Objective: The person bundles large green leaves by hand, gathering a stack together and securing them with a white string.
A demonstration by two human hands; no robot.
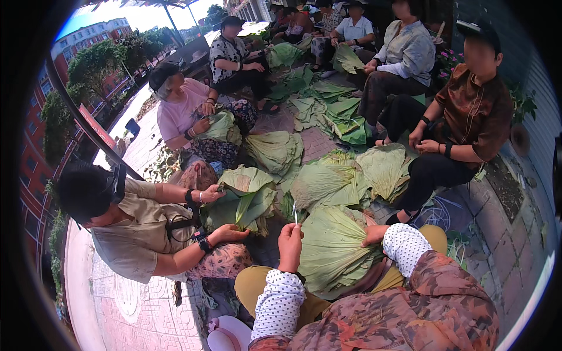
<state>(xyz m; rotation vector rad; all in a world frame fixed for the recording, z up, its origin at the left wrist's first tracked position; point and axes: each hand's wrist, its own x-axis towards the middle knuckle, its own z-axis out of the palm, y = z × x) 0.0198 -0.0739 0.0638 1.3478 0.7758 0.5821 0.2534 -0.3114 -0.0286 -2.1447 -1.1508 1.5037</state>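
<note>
Across my lap lies a stack of large, pale green, ribbed leaves (331,251) with wrinkled, drooping edges. My right hand (375,235) is closed on the stack's right edge, with its fingertips partly hidden by the leaves. Raised at the stack's left side, my left hand (289,248) pinches a thin white strip (295,213) that sticks up above the fingers. The lower end of that strip is hidden in the fist. More of these leaves (328,182) lie on the ground just beyond my lap.
At my left a person (134,228) holds a leaf bundle (246,199); another person in brown (474,111) sits at the right. Several others sit farther back around leaf piles (328,111). White strips (434,214) lie tangled on the right-hand paving. A pale hat (227,334) is at lower left.
</note>
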